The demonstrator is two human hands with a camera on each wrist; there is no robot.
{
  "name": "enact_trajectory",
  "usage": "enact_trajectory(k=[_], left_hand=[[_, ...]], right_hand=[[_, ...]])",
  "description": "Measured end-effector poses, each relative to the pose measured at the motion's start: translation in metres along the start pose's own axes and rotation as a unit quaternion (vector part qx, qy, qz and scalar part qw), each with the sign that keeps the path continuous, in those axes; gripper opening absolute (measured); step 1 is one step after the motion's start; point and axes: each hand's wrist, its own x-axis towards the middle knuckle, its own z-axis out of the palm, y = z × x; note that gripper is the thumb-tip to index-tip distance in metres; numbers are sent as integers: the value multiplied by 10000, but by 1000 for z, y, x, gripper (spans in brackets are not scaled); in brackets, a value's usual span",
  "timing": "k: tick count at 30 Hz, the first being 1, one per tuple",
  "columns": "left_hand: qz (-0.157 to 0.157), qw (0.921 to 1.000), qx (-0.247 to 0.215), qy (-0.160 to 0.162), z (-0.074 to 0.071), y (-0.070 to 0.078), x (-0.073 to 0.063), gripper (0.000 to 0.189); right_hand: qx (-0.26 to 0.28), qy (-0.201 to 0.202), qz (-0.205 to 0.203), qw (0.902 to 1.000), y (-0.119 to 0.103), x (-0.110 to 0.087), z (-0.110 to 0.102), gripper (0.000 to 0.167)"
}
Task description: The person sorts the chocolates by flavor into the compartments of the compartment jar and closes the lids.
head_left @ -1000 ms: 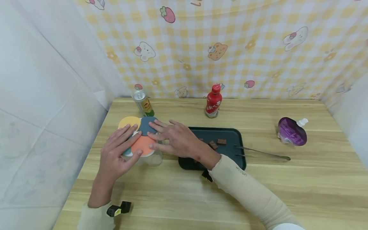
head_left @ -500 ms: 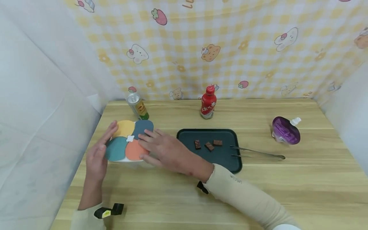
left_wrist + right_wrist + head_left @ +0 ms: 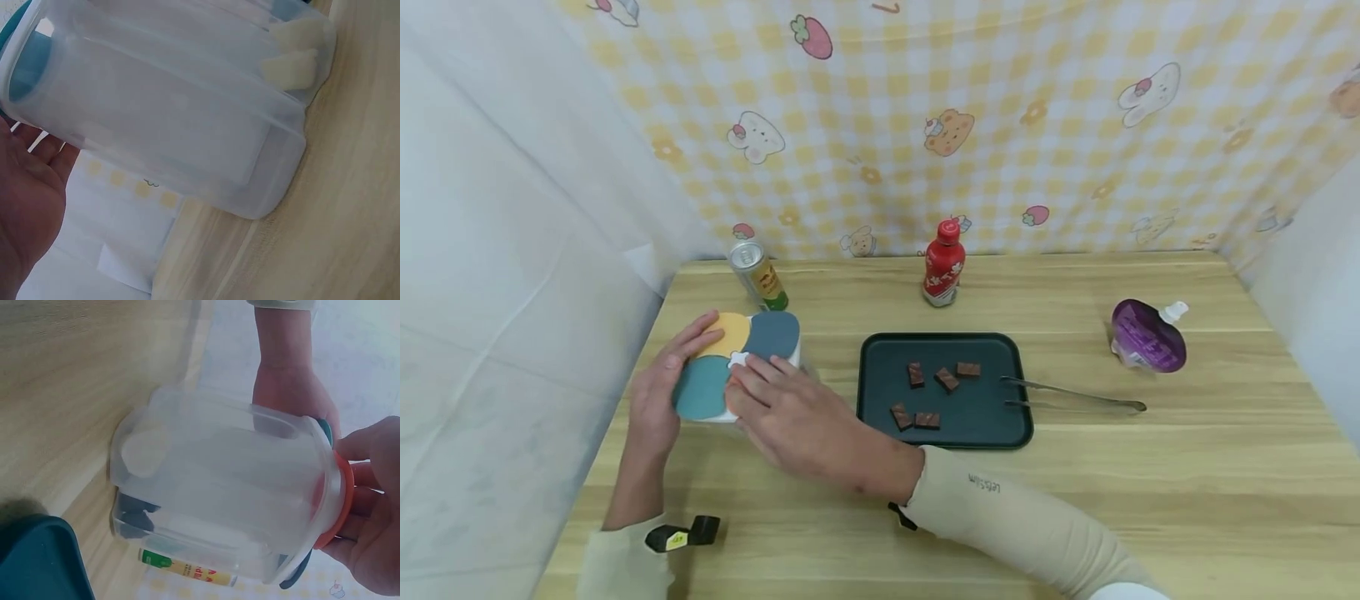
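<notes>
A tall clear plastic storage box (image 3: 156, 106) with several compartments stands at the left of the table. Its lids are yellow (image 3: 732, 333), navy (image 3: 777, 333), teal (image 3: 700, 388) and orange (image 3: 342, 500), around a small white centre piece. My left hand (image 3: 658, 387) lies along the left rim, fingertips on the yellow lid. My right hand (image 3: 797, 421) rests its fingers over the orange lid, mostly covering it in the head view. Pale cream chunks (image 3: 294, 65) lie at the bottom of one compartment, and a dark shape (image 3: 134, 515) shows low in another.
A drink can (image 3: 760, 277) stands behind the box, a red bottle (image 3: 943, 265) farther right. A dark green tray (image 3: 985, 421) holds several brown chocolate-like pieces (image 3: 947, 380). Metal tongs (image 3: 1078, 392) rest on its right edge. A purple spouted pouch (image 3: 1148, 337) lies at right.
My left hand has moved from across the lids to the left rim. The right hand has slid left and nearer, off the navy lid and onto the orange one, baring the tray.
</notes>
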Motion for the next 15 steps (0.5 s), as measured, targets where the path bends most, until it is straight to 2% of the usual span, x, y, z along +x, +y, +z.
enact_trajectory(k=[3, 5, 10, 15], left_hand=[[19, 10000, -87, -6, 1, 0, -2, 43], [117, 9999, 114, -9, 1, 1, -4, 41], [551, 9965, 624, 114, -2, 3, -7, 33], [1090, 9881, 1055, 264, -3, 11, -13, 31]], right_hand=[[-82, -109, -16, 9999, 0, -2, -2, 37], [-68, -180, -50, 9998, 2, -4, -4, 39], [75, -264, -240, 9993, 13, -11, -7, 41], [303, -519, -453, 9972, 30, -15, -11, 47]])
